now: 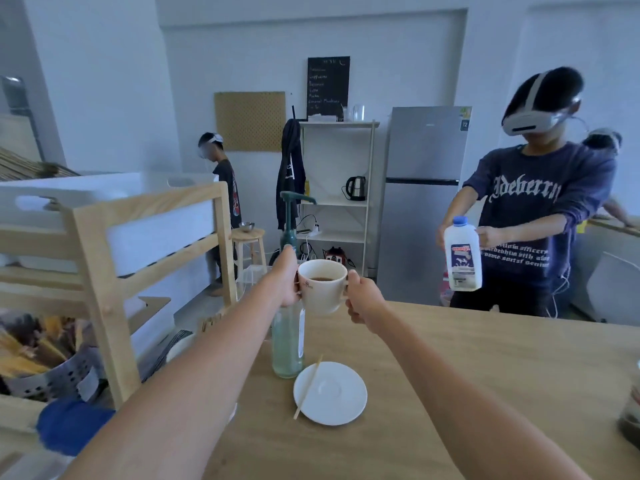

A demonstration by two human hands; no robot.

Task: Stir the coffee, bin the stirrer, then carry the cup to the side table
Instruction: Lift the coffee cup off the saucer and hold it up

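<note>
Both hands, left hand [285,282] and right hand [360,299], grasp the coffee cup [322,287] in the air above the wooden table [485,375]; its logo is unreadable. The stirrer [308,391] lies across the saucer [330,393].

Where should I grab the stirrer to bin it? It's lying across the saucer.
Grip the stirrer at its lower end, which overhangs the saucer rim above the table. Come from the left, pinching the thin stick; it seems easiest there.
</note>
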